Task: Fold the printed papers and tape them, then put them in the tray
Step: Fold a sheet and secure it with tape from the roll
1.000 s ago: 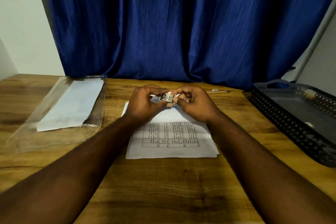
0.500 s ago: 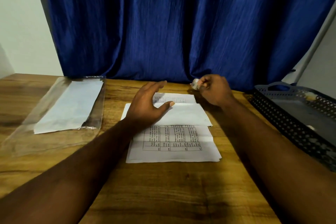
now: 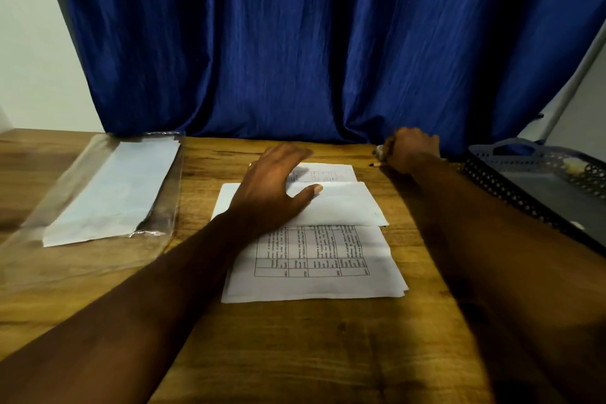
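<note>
A stack of printed papers [image 3: 314, 269] with a table of text lies in the middle of the wooden table. On its far half rests a folded white paper [image 3: 341, 205]. My left hand [image 3: 272, 187] lies flat on that folded paper, fingers spread. My right hand [image 3: 410, 149] is at the table's far edge by the curtain, closed on a small roll of tape [image 3: 380, 151]. A dark perforated tray [image 3: 524, 193] stands at the right edge.
A clear plastic sleeve [image 3: 98, 193] holding white folded sheets lies at the left. A pencil [image 3: 375, 164] lies just below my right hand. A blue curtain [image 3: 295, 43] hangs behind the table. Small pale items sit in the tray.
Both hands held the tape roll over the papers a second ago. My right hand has carried it to the far right edge, while my left hand dropped flat onto the folded paper.
</note>
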